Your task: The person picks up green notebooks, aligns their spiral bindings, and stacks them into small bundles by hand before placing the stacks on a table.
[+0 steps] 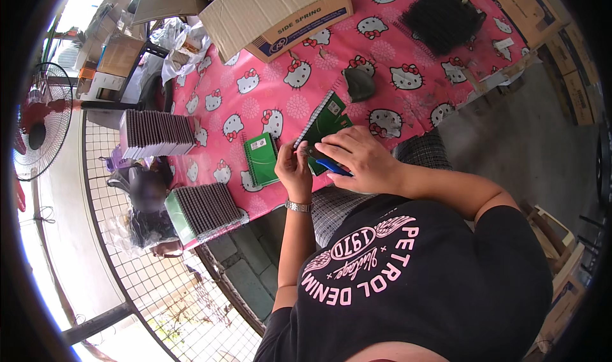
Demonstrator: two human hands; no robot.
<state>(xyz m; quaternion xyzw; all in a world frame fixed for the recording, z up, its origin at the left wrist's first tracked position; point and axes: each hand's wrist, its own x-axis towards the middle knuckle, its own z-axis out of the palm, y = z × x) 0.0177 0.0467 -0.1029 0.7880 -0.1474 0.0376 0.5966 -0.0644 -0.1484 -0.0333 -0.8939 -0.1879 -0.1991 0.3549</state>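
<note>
My right hand (pixel 363 161) is closed around blue-handled pliers (pixel 333 167), whose dark head reaches toward my left fingertips. My left hand (pixel 294 171), with a metal watch at its wrist, pinches the lower end of the spiral binding on a green notebook (pixel 330 115). That notebook lies slanted at the table's near edge, partly covered by my right hand. Left of it, a second green spiral notebook (pixel 262 155) lies flat beside my left hand. Just past the slanted notebook sits a dark grey-green curved piece (pixel 359 85), with a loose coil near it.
Two rows of stacked spiral notebooks, one farther (pixel 156 134) and one nearer (pixel 204 209), line the left edge of the pink patterned tablecloth (pixel 245 104). A cardboard box (pixel 306 27) stands at the back. Black coils (pixel 440 18) are heaped at far right. A fan (pixel 41 123) is at left.
</note>
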